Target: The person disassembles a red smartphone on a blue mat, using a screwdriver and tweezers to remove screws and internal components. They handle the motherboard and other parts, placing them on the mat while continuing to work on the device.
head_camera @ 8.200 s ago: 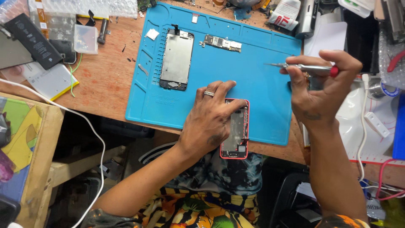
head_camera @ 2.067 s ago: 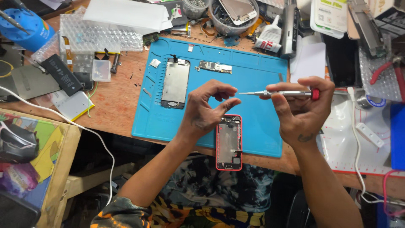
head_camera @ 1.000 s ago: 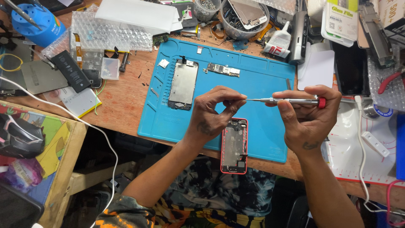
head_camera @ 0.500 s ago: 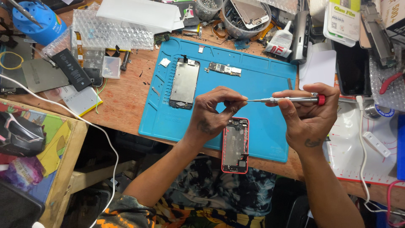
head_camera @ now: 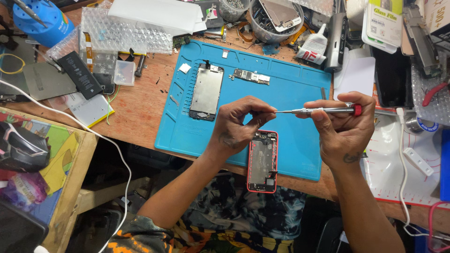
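From the head view I saw my right hand (head_camera: 344, 133) gripping a screwdriver (head_camera: 318, 110) level, left hand (head_camera: 236, 126) pinching its tip. The pink-framed phone (head_camera: 263, 161) lay lengthwise below them, at the blue mat's (head_camera: 300, 89) near edge.

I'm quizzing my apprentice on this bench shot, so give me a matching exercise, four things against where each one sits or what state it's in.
Things:
1. screwdriver
2. pink phone shell
3. screen panel
4. black battery

Places or states:
A. lying off the blue mat, on the wooden bench
B. held level in the right hand
C. face down on the mat's upper left
D. overhanging the mat's near edge, back open

Pairs: 1-B, 2-D, 3-C, 4-A
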